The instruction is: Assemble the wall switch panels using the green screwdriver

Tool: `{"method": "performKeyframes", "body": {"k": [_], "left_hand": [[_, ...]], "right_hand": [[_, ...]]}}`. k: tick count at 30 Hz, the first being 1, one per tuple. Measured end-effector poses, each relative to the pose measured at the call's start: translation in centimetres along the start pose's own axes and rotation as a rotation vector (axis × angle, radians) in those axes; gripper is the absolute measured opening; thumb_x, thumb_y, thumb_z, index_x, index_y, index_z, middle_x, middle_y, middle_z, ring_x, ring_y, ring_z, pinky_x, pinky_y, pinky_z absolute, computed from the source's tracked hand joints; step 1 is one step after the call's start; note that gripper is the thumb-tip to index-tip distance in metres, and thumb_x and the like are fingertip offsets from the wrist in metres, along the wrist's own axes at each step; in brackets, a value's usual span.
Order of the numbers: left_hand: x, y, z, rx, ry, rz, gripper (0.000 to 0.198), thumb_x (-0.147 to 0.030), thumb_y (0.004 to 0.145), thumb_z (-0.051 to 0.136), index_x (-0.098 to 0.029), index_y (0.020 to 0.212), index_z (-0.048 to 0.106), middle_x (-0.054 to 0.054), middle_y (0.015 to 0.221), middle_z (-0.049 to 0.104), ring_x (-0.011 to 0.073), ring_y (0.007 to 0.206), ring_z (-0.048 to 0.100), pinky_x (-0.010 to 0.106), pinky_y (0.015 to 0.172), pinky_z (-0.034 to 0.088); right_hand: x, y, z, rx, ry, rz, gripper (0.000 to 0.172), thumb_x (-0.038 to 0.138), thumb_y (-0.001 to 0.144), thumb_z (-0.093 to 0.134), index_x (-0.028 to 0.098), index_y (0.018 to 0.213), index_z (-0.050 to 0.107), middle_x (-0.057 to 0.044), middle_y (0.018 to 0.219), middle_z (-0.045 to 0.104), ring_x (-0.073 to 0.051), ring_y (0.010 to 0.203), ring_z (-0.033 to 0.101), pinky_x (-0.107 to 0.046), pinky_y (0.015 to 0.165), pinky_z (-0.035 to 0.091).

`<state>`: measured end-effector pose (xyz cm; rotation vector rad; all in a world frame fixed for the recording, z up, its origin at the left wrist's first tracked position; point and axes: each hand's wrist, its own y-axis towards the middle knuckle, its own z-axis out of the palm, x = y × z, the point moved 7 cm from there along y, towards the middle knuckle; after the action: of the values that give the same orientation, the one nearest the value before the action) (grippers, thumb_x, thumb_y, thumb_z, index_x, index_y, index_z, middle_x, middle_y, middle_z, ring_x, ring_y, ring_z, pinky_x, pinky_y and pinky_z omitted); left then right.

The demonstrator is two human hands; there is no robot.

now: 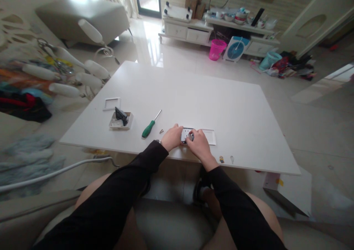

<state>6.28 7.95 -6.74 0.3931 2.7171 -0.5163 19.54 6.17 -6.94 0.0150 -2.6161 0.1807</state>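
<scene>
A small white socket panel [186, 133] with dark slots and a dark rim is at the table's near edge. My left hand [172, 137] grips it by its left side, fingers closed. Over its right part, my right hand [200, 144] has thumb and fingers pinched together; what sits between them is too small and blurred to name. A white rectangular frame [212, 137] lies just right of the panel, partly behind my right hand. Two small screws [161, 131] lie left of my left hand, beside a green-handled screwdriver [148, 128] whose shaft points away from me.
On the left of the white table [188, 95] stand an open box [121, 127] with black parts [120, 114] in it and another white frame [112, 99]. A small yellow figure [221, 159] and a pale key-shaped piece [232, 159] lie near the front edge. A lamp [92, 69] overhangs the left corner.
</scene>
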Motion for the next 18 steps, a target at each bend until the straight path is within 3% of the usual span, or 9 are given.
{"method": "performKeyframes", "body": {"k": [7,18], "left_hand": [[0.17,0.40,-0.03,-0.008,0.003,-0.025,0.059,-0.018,0.075,0.090,-0.014,0.126,0.061,0.016,0.132,0.062,0.0285,0.107,0.073,0.035,0.098,0.057],[0.44,0.27,0.18,-0.006,0.034,-0.007,0.051,-0.019,0.076,0.089,-0.014,0.119,0.063,0.015,0.127,0.065,0.0308,0.106,0.074,0.037,0.093,0.058]], "right_hand": [[0.15,0.07,0.01,0.020,-0.027,-0.012,0.023,0.029,0.094,0.059,0.020,0.112,0.072,-0.012,0.108,0.061,-0.028,0.107,0.062,-0.038,0.097,0.050],[0.64,-0.24,0.49,0.017,-0.048,-0.063,0.020,0.028,0.094,0.058,0.021,0.108,0.070,-0.011,0.104,0.062,-0.028,0.107,0.061,-0.037,0.097,0.049]]}}
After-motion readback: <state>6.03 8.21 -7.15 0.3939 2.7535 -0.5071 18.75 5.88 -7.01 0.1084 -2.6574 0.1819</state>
